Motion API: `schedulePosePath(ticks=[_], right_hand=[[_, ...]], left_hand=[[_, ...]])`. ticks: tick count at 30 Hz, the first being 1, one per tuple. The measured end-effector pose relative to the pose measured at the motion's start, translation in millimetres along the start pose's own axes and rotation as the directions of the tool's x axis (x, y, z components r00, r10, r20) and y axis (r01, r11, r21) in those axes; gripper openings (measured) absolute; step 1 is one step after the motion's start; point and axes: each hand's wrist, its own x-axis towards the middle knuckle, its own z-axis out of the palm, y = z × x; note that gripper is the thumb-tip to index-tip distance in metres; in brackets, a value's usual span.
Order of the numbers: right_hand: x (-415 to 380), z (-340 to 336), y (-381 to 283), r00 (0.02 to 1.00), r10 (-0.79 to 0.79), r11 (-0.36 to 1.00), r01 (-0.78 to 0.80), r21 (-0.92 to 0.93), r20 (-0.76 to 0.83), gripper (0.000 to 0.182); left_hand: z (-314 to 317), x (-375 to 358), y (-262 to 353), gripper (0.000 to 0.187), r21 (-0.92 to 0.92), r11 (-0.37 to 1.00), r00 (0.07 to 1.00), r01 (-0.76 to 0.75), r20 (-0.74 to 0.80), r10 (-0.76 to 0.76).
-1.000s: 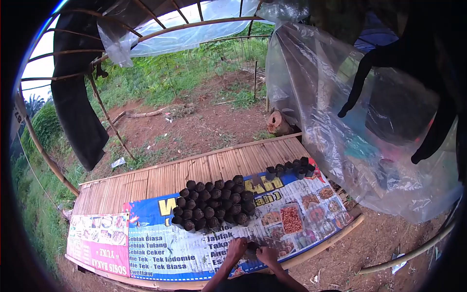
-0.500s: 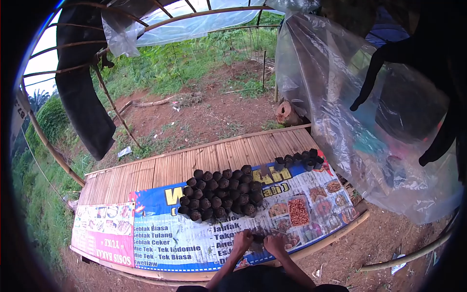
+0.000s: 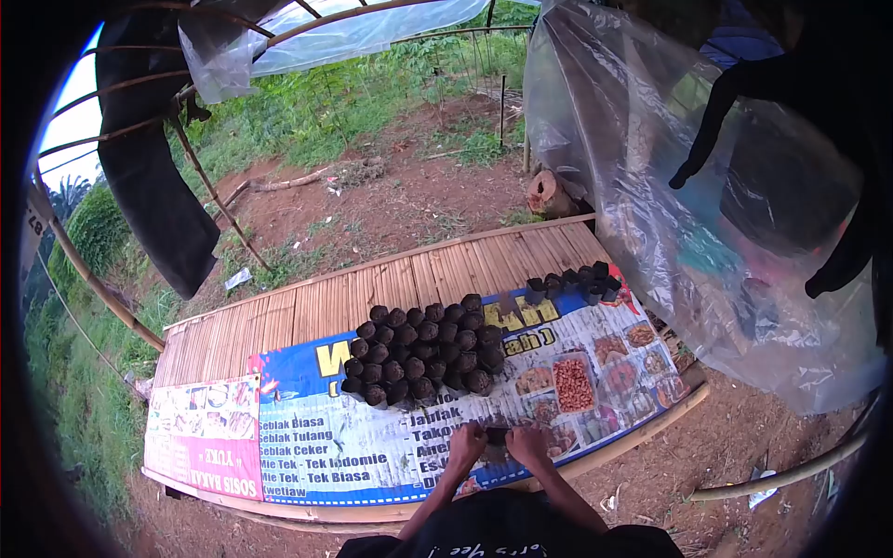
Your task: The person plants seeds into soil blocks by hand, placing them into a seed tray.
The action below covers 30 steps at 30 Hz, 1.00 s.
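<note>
My left hand (image 3: 468, 445) and my right hand (image 3: 527, 445) are low over the printed banner (image 3: 335, 465), near the table's front edge. Between them they grip a small black plastic seedling bag (image 3: 498, 434), fingers closed at either end; its contents are too dark to make out. Ahead and to the left stands a tight cluster of black seedling bags (image 3: 423, 358) filled with dark soil. A clear tray of reddish seeds (image 3: 573, 384) sits just beyond my right hand. Several more black bags (image 3: 572, 282) are grouped at the far right.
The banner covers much of a bamboo slat table (image 3: 391, 284). A clear plastic sheet (image 3: 633, 186) hangs at the right, and a dark cloth (image 3: 153, 205) at the left. Bamboo poles (image 3: 219, 191) hold up the shelter. Past the table lie bare soil and a cut log (image 3: 549, 193).
The view has tilted slightly, so the table sits higher and more of my dark shirt shows. Both hands keep hold of the black seedling bag in nearly the same spot.
</note>
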Motion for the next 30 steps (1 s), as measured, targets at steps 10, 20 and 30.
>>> schedulePosePath(ticks=[10, 20, 30], right_hand=[[-2.4, 13.0, 4.6, 0.998, 0.029, 0.995, -0.022, 0.096, -0.064, 0.034], [-14.2, 3.4, -5.5, 0.994, 0.104, 0.978, -0.101, 0.18, -0.011, 0.039], [-12.6, -6.3, -1.3, 0.996, 0.052, 0.979, -0.037, 0.2, -0.072, 0.028]], left_hand=[[-8.5, -4.9, 8.8, 0.016, -0.033, 0.999, 1.0, -0.005, 0.003, 0.005], [-14.3, 20.1, 16.1, 0.012, 0.126, 0.974, 0.977, -0.186, 0.127, 0.17], [-19.3, 4.9, 26.9, 0.012, 0.046, 0.985, 0.985, -0.168, 0.047, 0.166]])
